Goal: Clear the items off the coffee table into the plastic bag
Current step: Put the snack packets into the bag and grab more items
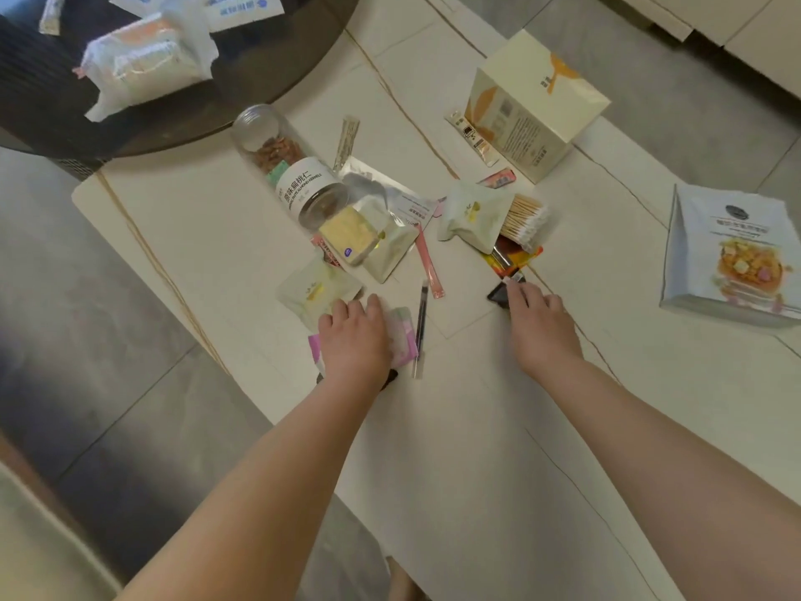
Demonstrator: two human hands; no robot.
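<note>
A: What are the hands doing?
B: The left hand [353, 336] is pressing the pink-and-white soft packet [401, 336] at seven o'clock, fingers flat; the right hand [537, 321] is touching a small black object [498, 294], grip unclear.
A: Advice?
B: Sweep the near items together first, I'd judge, leaving the clear almond jar [294, 167] at eleven o'clock. The bag isn't showing.

left grip [353, 336] palm-down, right grip [539, 316] reaching forward

Two bare forearms reach in from the near edge of the pale, veined coffee table [433, 448], with no sleeves, watch, bracelet or rings showing on them. The left hand [353, 336] and right hand [542, 325] are ungloved. The fingernails look short and unpainted, though blur hides finer detail.
</note>
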